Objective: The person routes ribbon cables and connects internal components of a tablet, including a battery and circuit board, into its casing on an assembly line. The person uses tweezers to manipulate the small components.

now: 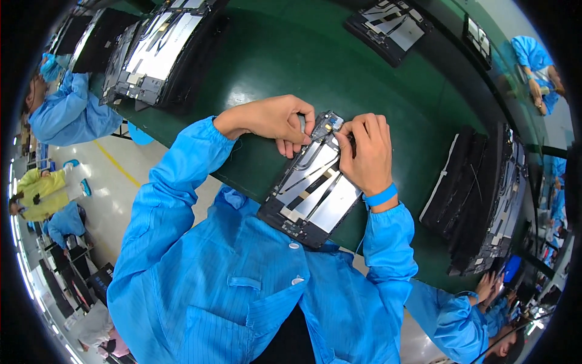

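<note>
An opened tablet (310, 185) with silver battery panels, black ribbon cables and a circuit board lies tilted at the table's near edge, its lower end close to my jacket. At its far left corner, my left hand (273, 123) has thumb and fingertips pinched together against the edge. What sits between those fingertips is too small to make out. My right hand (368, 155), with a blue band around the wrist, curls its fingers over the far right corner and grips the tablet's edge there. A small yellow and blue part (332, 124) shows between the two hands.
Stacked opened tablets (160, 54) stand at the far left of the green table (273, 54). Another opened tablet (391, 27) lies at the far side. To the right is a stack of tablets with black padding (464, 182). Co-workers in blue (76, 112) sit on both sides.
</note>
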Available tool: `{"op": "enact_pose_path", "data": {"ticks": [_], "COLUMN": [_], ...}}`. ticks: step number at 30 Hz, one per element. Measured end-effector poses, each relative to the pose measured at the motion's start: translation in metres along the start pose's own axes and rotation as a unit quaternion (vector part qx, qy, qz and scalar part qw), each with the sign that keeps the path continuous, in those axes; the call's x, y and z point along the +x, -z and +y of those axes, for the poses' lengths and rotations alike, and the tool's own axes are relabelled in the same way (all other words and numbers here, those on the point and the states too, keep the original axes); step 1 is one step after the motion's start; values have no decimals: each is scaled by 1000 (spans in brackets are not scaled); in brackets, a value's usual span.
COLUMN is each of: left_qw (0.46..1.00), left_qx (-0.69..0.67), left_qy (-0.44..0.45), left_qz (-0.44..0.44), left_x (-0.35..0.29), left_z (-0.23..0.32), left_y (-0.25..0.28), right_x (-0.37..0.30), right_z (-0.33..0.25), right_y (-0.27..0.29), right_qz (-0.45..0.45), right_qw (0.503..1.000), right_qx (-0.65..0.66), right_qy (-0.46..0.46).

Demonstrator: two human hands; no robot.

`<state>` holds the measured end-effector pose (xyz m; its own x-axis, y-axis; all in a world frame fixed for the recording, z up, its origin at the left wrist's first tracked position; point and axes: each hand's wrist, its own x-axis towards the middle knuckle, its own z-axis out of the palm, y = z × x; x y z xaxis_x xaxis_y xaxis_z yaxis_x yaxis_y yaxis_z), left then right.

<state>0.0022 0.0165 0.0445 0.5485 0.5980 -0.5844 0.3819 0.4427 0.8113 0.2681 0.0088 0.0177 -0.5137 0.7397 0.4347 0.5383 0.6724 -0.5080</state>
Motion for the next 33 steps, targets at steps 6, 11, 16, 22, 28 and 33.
{"op": "enact_pose_path", "data": {"ticks": [6, 11, 16, 22, 28, 33], "left_qw": [1000, 1000, 1000, 1000, 1000, 1000], "left_qx": [3, 11, 4, 8, 4, 0], "left_qy": [5, -4, -16, -23, -20, -25], "left_qz": [-4, -2, 0, -6, -8, 1], "left_x": [2, 2, 0, 2, 3, 2], "left_z": [0, -1, -4, -5, -3, -3], "left_y": [-2, -3, -3, -4, -4, -9], "right_x": [0, -1, -1, -2, -3, -2], "right_z": [0, 0, 0, 0, 3, 4], "right_y": [-1, -1, 0, 1, 6, 11], "right_qz": [4, 6, 13, 9, -16, -65], "right_qw": [1000, 1000, 999, 999, 996, 988], "right_qx": [16, 21, 35, 51, 89, 127], "right_qy": [1, 4, 2, -9, -27, -65]}}
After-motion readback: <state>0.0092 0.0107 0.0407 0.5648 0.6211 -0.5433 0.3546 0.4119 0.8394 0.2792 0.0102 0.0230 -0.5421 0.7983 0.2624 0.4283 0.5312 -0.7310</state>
